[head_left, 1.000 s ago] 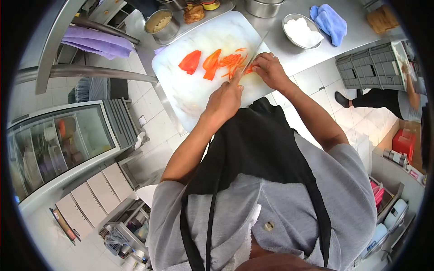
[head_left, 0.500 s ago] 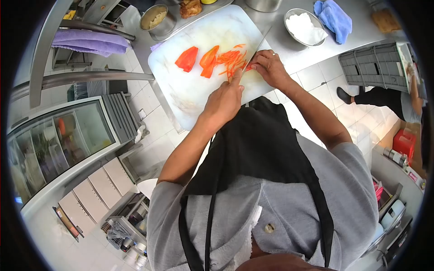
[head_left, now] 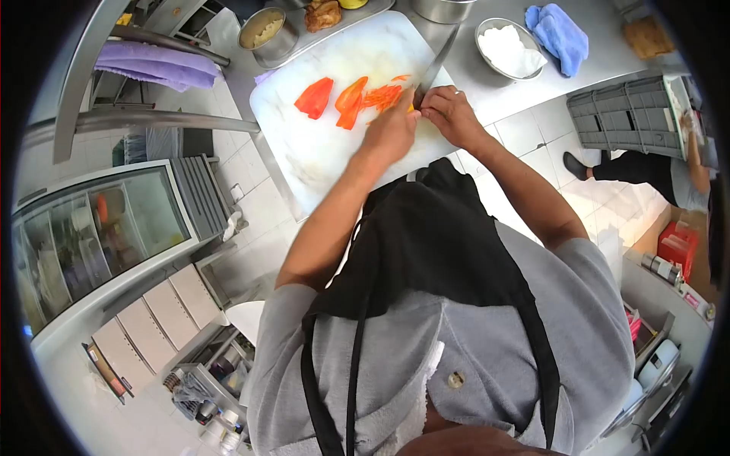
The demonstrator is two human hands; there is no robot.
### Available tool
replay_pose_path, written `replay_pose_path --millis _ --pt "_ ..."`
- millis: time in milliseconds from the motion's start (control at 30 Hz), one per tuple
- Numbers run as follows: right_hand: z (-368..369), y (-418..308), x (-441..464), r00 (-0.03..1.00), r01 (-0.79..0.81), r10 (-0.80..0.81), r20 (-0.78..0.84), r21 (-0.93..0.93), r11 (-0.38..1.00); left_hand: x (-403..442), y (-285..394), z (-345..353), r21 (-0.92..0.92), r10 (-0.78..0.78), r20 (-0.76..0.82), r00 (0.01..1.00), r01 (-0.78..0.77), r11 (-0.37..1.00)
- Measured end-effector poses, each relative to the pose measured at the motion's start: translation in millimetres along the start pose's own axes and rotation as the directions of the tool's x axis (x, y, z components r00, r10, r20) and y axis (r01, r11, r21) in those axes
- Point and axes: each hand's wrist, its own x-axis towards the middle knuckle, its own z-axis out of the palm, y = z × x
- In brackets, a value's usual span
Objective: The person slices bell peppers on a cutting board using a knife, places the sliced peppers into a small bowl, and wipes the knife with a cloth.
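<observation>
My left hand (head_left: 391, 133) is wrapped around the handle of a kitchen knife (head_left: 439, 67). Its blade points away over the right edge of the white cutting board (head_left: 296, 167), the broad side tilted into view. My right hand (head_left: 454, 118) is closed beside the blade, fingertips pressed together at the board's edge; what they pinch is hidden. Left of the knife lies a small pile of thin red pepper strips (head_left: 382, 96). Further left are a folded-looking piece of red pepper (head_left: 350, 103) and a flat red pepper piece (head_left: 314, 99).
Behind the board stand a metal pot of pale chopped food (head_left: 268, 32), a browned piece of food (head_left: 322, 15) and another metal pot (head_left: 443, 7). A bowl with white contents (head_left: 511, 52) and a blue cloth (head_left: 559, 38) lie right. Another person's leg (head_left: 635, 169) shows at right.
My left hand has moved slightly up and right, and the knife blade has turned to show more of its side. The pepper strips now lie in a tighter pile.
</observation>
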Motion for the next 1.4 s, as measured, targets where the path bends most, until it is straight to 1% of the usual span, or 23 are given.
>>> replay_pose_path --millis 33,67,100,133,167,267,300,367,500,600,667,700,800,833,933,967,1000,1067,1100,1167,1200,1300,1400 --pt "-2 1 3 1.000 0.015 -0.016 0.025 0.011 1.000 4 -5 -7 0.000 0.031 0.004 1.000 -0.031 1.000" --pt "-4 3 6 1.000 0.018 -0.019 0.011 0.020 1.000 8 -9 -12 0.006 0.062 0.011 0.998 -0.062 0.998" --pt "-3 3 3 1.000 0.011 -0.011 -0.003 0.037 0.999 1 4 -24 -0.003 -0.014 0.091 0.996 0.015 1.000" --pt "1 1 -2 1.000 -0.004 0.005 -0.015 0.059 0.998 -1 0 -21 -0.011 -0.002 0.062 0.998 0.002 1.000" --pt "9 6 -3 0.994 -0.021 0.036 -0.103 0.140 0.990 -4 -5 -14 -0.020 0.011 0.035 0.999 -0.010 1.000" --pt "3 -6 -6 0.988 -0.076 0.083 -0.128 0.055 0.996 -1 -9 -1 -0.034 0.087 -0.036 0.996 -0.088 0.996" --pt "2 -9 -8 0.991 -0.092 0.093 -0.095 0.007 0.996 -1 -7 -2 -0.032 0.112 -0.064 0.992 -0.114 0.993" --pt "1 -10 -3 0.994 -0.105 0.102 -0.040 -0.091 0.990 -2 -4 -6 0.014 0.056 -0.006 0.998 -0.056 0.998" --pt "0 -7 -1 0.998 -0.063 0.059 -0.035 -0.114 0.991 -40 18 -26 0.069 -0.091 0.143 0.986 0.082 0.994" --pt "1 -6 -2 0.996 -0.064 0.058 -0.064 -0.101 0.993 -41 16 -16 0.081 -0.101 0.103 0.990 0.092 0.992" --pt "3 -5 -2 0.997 -0.064 0.059 -0.059 -0.090 0.994 -13 -2 3 0.012 0.037 -0.007 0.999 -0.037 0.999" --pt "3 -4 -1 0.997 -0.061 0.056 -0.053 -0.089 0.994 -1 0 1 -0.013 0.112 -0.068 0.991 -0.113 0.994" --pt "-3 -4 1 0.999 -0.047 0.045 -0.026 -0.090 0.995 -18 6 -20 0.049 0.049 0.067 0.997 -0.052 0.997" --pt "-2 -7 0 0.998 -0.057 0.055 -0.027 -0.086 0.995 -31 14 -31 0.051 -0.024 0.143 0.989 0.017 0.999" --pt "-1 -7 -1 0.996 -0.073 0.069 -0.049 -0.078 0.994 -48 20 -25 0.117 -0.131 0.144 0.981 0.115 0.986" --pt "-3 -9 -2 0.996 -0.084 0.082 -0.035 -0.070 0.994 -39 4 0 0.053 -0.019 0.032 0.999 0.017 0.998" --pt "-3 -9 0 0.996 -0.085 0.084 -0.020 -0.063 0.994 -25 0 3 0.046 0.015 0.014 1.000 -0.016 0.999" --pt "0 -7 1 0.997 -0.063 0.059 -0.054 -0.069 0.996 -4 -5 4 0.033 0.094 -0.022 0.995 -0.093 0.995" --pt "0 -7 -1 0.997 -0.051 0.047 -0.062 -0.072 0.996 -8 -7 -1 0.045 0.169 -0.052 0.984 -0.167 0.985" --pt "-3 -8 2 0.997 -0.047 0.042 -0.060 -0.088 0.995 -35 13 -28 0.081 0.003 0.082 0.997 -0.010 0.997" --pt "-1 -10 -1 0.997 -0.059 0.054 -0.061 -0.089 0.994 -46 20 -35 0.109 -0.085 0.160 0.983 0.068 0.992" --pt "-2 -9 0 0.997 -0.069 0.067 -0.029 -0.073 0.995 -36 -11 14 0.026 0.064 -0.064 0.996 -0.062 0.998" --pt "-2 -11 -1 0.996 -0.067 0.064 -0.054 -0.046 0.997 5 -5 4 -0.100 0.014 -0.082 0.997 -0.023 0.995"
